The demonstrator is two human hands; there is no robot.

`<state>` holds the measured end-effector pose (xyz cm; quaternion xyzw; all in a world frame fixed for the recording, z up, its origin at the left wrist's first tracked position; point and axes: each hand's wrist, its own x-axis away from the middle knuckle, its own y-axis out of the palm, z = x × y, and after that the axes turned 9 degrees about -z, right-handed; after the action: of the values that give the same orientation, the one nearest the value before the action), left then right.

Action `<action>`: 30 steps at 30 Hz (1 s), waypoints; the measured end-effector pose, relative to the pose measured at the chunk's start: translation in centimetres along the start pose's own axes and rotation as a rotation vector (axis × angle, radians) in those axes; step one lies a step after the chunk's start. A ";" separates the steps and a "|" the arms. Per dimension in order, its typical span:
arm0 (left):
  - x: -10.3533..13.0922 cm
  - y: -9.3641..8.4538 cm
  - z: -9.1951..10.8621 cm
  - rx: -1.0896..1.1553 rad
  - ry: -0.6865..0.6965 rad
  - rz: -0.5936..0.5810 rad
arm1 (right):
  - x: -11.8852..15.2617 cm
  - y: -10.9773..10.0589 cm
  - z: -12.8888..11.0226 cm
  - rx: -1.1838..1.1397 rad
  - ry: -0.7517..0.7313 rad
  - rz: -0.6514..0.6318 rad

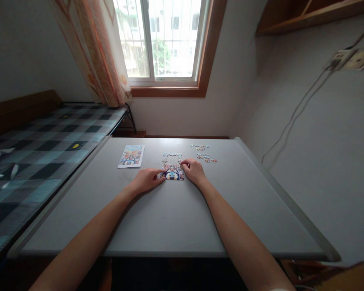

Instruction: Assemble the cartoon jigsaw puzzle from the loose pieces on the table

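A partly joined jigsaw puzzle (172,173) lies flat on the white table (176,218). Its lower part is filled with a blue and white picture, while bare tabletop shows inside the border of pieces above. My left hand (147,179) rests at the puzzle's left edge, thumb and forefinger apart and touching it. At the right edge, my right hand (194,169) has its fingers curled with the tips together on the border; whether a piece is between them is too small to make out. Loose puzzle pieces (203,156) lie beyond my right hand.
A printed picture sheet (131,157) lies left of the puzzle. A bed with a checked cover (87,128) stands along the table's left side. Beyond the table are a window (172,40) and a curtain (94,52). Cables (294,115) hang down the right wall.
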<state>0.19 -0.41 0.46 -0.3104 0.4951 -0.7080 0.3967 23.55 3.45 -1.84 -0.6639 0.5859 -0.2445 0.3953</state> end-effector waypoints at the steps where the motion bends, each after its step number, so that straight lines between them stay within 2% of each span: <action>1: 0.0 0.0 0.0 0.000 0.000 0.001 | 0.0 0.0 0.0 -0.003 0.001 -0.002; 30: 0.0 0.1 -0.2 0.001 0.000 0.004 | 0.0 -0.1 -0.2 -0.002 0.000 0.001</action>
<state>0.11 -0.34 0.28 -0.3095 0.4954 -0.7073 0.3981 23.49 3.38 -1.66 -0.6639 0.5866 -0.2435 0.3947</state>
